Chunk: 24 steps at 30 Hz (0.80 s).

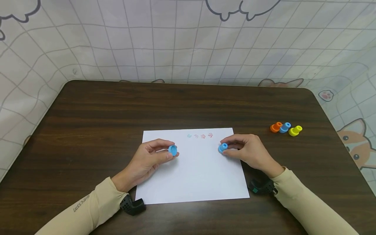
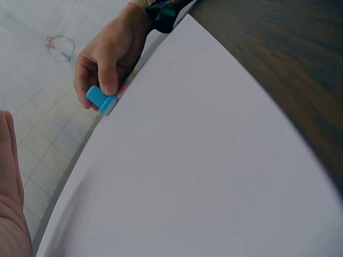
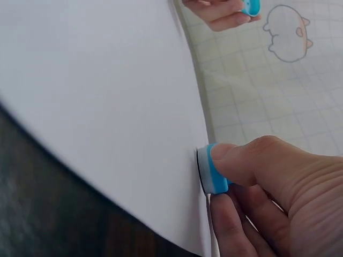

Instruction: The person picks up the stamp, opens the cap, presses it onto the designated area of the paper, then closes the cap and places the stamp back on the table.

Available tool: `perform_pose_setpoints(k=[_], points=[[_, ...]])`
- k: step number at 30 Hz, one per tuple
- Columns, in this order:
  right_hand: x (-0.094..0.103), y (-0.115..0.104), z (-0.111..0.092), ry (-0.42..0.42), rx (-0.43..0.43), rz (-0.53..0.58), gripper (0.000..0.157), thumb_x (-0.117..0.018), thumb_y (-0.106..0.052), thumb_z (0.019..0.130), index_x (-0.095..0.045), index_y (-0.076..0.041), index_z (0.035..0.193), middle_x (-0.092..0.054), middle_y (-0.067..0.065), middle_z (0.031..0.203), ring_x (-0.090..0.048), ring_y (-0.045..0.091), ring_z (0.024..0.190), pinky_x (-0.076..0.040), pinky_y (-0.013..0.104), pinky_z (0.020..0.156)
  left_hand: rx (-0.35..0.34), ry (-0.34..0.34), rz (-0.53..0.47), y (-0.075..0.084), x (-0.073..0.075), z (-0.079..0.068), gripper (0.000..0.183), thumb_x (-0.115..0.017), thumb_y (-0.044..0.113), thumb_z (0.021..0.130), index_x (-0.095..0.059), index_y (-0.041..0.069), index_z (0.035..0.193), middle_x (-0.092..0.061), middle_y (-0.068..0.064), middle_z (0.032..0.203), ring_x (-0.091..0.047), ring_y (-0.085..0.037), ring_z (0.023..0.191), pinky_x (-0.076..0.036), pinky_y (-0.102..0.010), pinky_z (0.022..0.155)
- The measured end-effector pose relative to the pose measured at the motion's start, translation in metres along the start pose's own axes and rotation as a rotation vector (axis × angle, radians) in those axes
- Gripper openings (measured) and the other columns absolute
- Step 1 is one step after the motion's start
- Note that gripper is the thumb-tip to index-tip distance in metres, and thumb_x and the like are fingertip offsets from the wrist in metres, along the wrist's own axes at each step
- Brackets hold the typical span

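In the head view my left hand (image 1: 152, 158) pinches a small round blue cap (image 1: 172, 150) between thumb and fingers above the left part of a white sheet of paper (image 1: 194, 176). My right hand (image 1: 249, 150) grips a blue toy stamp (image 1: 222, 148) near the sheet's right edge. Seen from the right wrist, the stamp (image 3: 217, 176) has its pale flat end facing the paper, close over it. The left wrist view shows my right hand (image 2: 115, 51) with the stamp but only part of my left hand (image 2: 10, 198).
A row of small red and green printed marks (image 1: 203, 136) lies along the sheet's top. To the right on the dark wooden table (image 1: 97, 107) stand an orange stamp (image 1: 275, 127), a blue stamp (image 1: 285, 127) and a yellow stamp (image 1: 295, 131). Behind hangs a white gridded cloth (image 1: 164, 42).
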State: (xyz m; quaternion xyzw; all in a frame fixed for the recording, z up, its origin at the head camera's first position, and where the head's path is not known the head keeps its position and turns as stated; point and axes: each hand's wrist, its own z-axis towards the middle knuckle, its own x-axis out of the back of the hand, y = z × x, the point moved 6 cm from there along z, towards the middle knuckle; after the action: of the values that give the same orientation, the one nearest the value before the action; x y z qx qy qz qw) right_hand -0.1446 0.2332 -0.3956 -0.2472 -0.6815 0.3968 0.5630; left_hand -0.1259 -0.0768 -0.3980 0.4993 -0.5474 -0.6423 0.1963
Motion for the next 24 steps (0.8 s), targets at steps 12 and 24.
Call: perform_pose_setpoints(k=[12,24], points=[[0.0,-0.008,-0.003,0.029,0.015,-0.091,0.029,-0.089,-0.018,0.082,-0.081,-0.016,0.11,-0.08,0.006,0.109,-0.075,0.01,0.086,-0.064,0.026,0.086,0.007,0.001,0.011,0.001,-0.001,0.0,0.029,-0.068,-0.005,0.094,-0.075,0.015,0.114,-0.074,0.001,0.11,-0.077,-0.015,0.101,-0.06,-0.026,0.097],[0.0,-0.008,-0.003,0.029,0.001,-0.123,0.029,-0.088,-0.018,0.083,-0.081,-0.017,0.11,-0.08,0.005,0.108,-0.074,0.012,0.088,-0.064,0.023,0.084,0.012,0.009,0.022,0.001,-0.001,-0.001,0.027,-0.069,-0.003,0.095,-0.074,0.014,0.115,-0.073,0.001,0.111,-0.077,-0.016,0.103,-0.06,-0.027,0.098]])
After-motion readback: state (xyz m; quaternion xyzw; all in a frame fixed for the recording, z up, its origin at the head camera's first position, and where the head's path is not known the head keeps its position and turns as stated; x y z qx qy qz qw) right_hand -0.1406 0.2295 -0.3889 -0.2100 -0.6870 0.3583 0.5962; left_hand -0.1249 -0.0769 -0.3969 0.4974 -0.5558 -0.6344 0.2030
